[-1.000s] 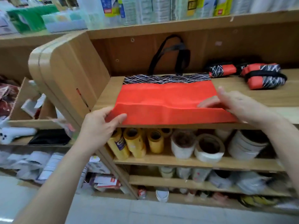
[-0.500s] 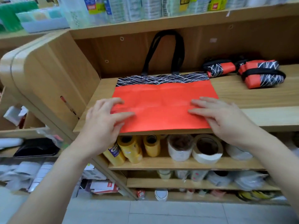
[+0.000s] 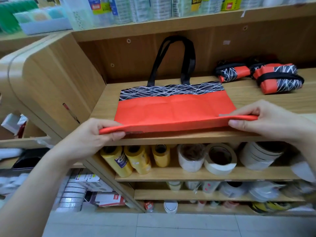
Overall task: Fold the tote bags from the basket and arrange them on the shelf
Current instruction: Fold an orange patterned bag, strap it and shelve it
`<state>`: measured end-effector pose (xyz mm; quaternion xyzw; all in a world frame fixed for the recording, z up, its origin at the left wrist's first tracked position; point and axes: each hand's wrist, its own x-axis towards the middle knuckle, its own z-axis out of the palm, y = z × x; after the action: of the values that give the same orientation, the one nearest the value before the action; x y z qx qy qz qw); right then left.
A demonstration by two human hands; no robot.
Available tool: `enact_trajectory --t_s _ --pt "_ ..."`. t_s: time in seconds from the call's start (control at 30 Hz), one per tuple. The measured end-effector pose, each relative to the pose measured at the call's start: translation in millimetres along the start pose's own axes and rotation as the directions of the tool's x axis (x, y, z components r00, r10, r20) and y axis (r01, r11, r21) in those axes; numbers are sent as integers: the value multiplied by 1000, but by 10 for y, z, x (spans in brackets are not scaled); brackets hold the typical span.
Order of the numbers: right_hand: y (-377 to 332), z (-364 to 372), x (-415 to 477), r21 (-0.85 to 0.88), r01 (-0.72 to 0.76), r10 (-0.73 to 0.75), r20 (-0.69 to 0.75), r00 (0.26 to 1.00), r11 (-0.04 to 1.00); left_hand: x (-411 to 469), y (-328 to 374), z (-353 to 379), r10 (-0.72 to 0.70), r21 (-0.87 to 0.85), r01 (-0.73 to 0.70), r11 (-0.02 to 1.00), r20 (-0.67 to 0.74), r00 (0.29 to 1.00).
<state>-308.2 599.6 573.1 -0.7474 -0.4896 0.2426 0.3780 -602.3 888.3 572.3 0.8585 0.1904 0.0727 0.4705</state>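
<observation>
Orange non-woven tote bag point(image 3: 171, 110), near edge pinched up at both corners

The left hand point(image 3: 95, 134) and right hand point(image 3: 266, 120) each pinch a near corner between thumb and curled fingers, lifting that edge off the light wooden shelf point(image 3: 106, 106); the rest lies flat. It looks light and floppy yet crease-holding, so the corners seem the place to grab. Its black strap handles point(image 3: 174, 57) lean on the back panel, and two folded orange-and-black bundles point(image 3: 277, 79) sit far right.
</observation>
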Motion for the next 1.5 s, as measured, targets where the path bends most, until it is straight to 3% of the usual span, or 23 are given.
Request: enact_trajectory --t_s 0.1,0.17,0.27,0.37,0.5,0.6,0.67,0.73,0.8,0.9,0.97,1.07,1.23,1.33,1.4,1.5 --pt "-38 37 3 175 -16 50 -189 981 984 -38 62 91 -123 -279 79 957 -144 982" --pt "-58 127 48 222 -34 111 -343 933 974 3 67 217 -178 -295 79 952 -328 928" --pt "-29 286 121 186 -46 138 -519 844 981 69 12 348 -151 -139 86 987 -575 804" --pt "-22 395 182 -3 -135 105 -608 787 991 88 9 415 -95 32 161 986 -691 716" --pt "-23 497 199 -346 -231 -45 -634 772 909 105 32 421 43 348 273 897 -683 730" --pt "28 484 207 -473 -118 -199 -566 800 873 111 -44 358 259 525 62 849 -515 817" --pt "101 437 250 -557 39 -311 -403 861 830 91 -112 310 308 521 -102 848 -326 894" --pt "126 366 251 -503 113 -274 -259 926 857 40 -146 254 248 477 -141 867 -170 954" --pt "101 252 199 -434 66 -141 -142 980 898 1 -151 189 185 510 -128 851 -63 981" --pt "81 101 94 -411 108 -83 78 994 905 -14 -174 118 193 469 -129 874 -92 977" --pt "93 37 57 -403 103 -55 128 990 909 -22 -116 106 113 244 -65 968 -187 976" --pt "44 -14 24 -155 -21 21 0 1000 988 -12 -43 133 -62 -37 52 998 -336 940" --pt "-64 143 61 167 -154 198 -289 937 974 91 29 295 -140 -41 148 988 -638 757" --pt "-63 287 156 102 -181 207 -574 793 978 151 59 399 -114 12 178 984 -726 678" --pt "-53 371 210 16 -237 184 -684 706 971 188 55 457 -102 90 252 964 -746 658" --pt "-38 465 238 -145 -272 78 -740 668 951 216 39 491 -10 249 278 928 -727 687"
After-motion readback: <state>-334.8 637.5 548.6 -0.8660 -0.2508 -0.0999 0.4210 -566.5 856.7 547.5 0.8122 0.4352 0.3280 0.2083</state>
